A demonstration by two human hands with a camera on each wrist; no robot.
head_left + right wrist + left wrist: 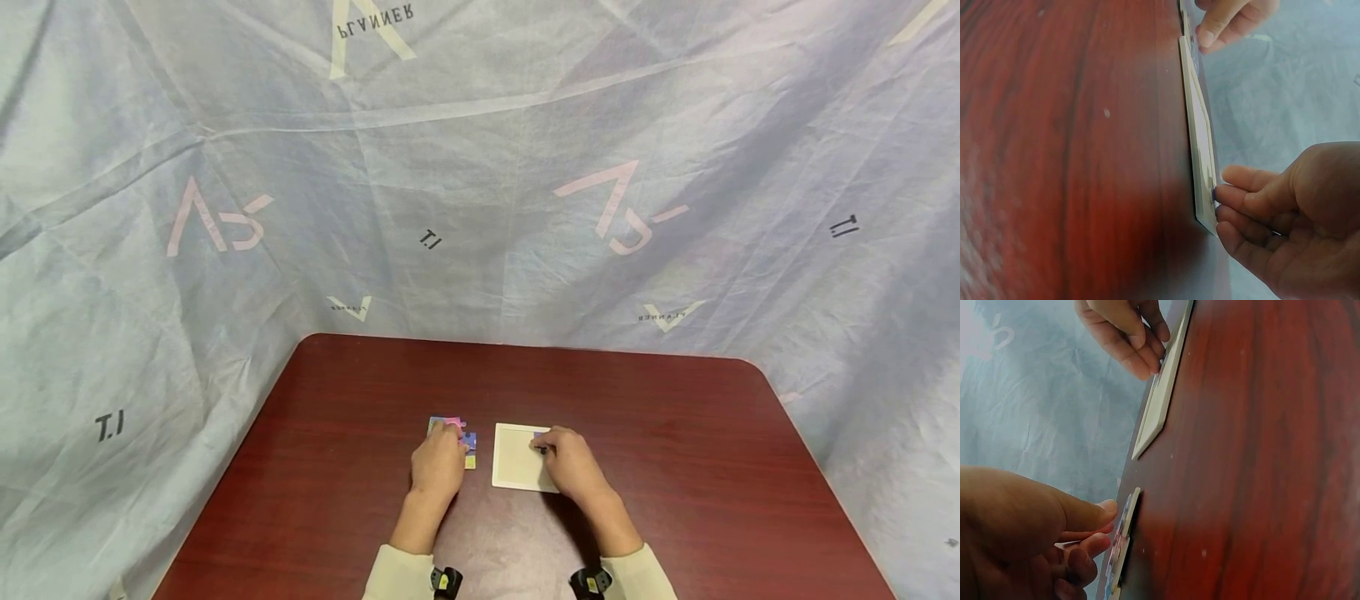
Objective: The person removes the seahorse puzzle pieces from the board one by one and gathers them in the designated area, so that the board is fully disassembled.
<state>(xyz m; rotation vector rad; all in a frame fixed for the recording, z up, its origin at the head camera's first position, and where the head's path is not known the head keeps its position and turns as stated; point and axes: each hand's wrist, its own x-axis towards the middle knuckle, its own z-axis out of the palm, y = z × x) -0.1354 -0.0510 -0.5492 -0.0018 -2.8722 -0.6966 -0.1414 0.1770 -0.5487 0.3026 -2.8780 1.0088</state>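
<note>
A group of colourful jigsaw puzzle pieces [470, 440] in pink, blue and yellow lies on the table left of centre. My left hand [438, 462] is over them, its fingertips at their upper surface and partly hiding them. In the left wrist view the thumb and fingers stand close to the edge of the pieces [1124, 534], bent, with no piece lifted. To the right lies a shallow cream puzzle tray [517, 458]. My right hand [573, 462] reaches over its right side and pinches a bluish-purple puzzle piece [537, 437] at the tray's upper right, largely hidden by the fingers.
The dark red wooden table [360, 392] has rounded far corners. Pale grey cloth [487, 192] with printed letters hangs behind and at both sides. A narrow strip of table separates the loose pieces from the tray.
</note>
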